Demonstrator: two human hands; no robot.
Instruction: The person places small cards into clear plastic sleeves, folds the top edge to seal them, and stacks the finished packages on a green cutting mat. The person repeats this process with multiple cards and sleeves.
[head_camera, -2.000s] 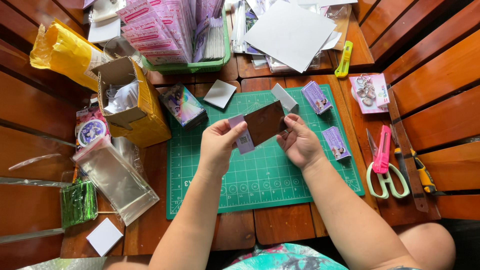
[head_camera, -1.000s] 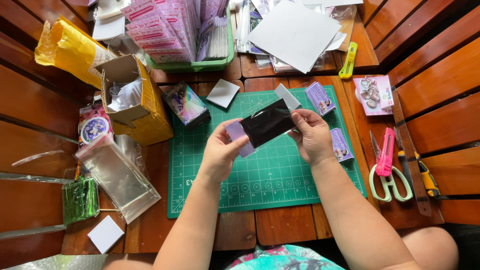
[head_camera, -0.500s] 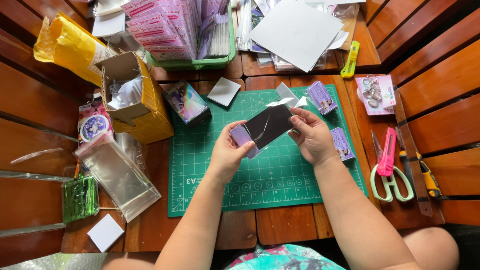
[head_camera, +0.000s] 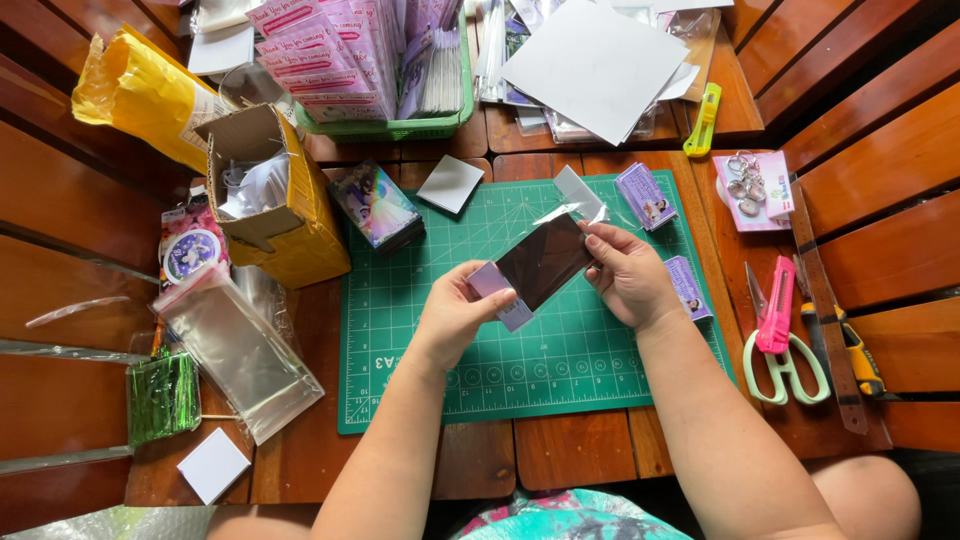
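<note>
As gripped: card (head_camera: 541, 262) in sleeve (head_camera: 575, 212).

2 hands (head_camera: 455, 315), 1 scissors (head_camera: 783, 345)

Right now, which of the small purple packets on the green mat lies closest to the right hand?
The purple packet at the mat's right edge, right beside the right hand; the other purple packet lies near the top edge.

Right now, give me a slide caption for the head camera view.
Left hand and right hand hold a dark card in a clear sleeve above a green cutting mat.
</note>
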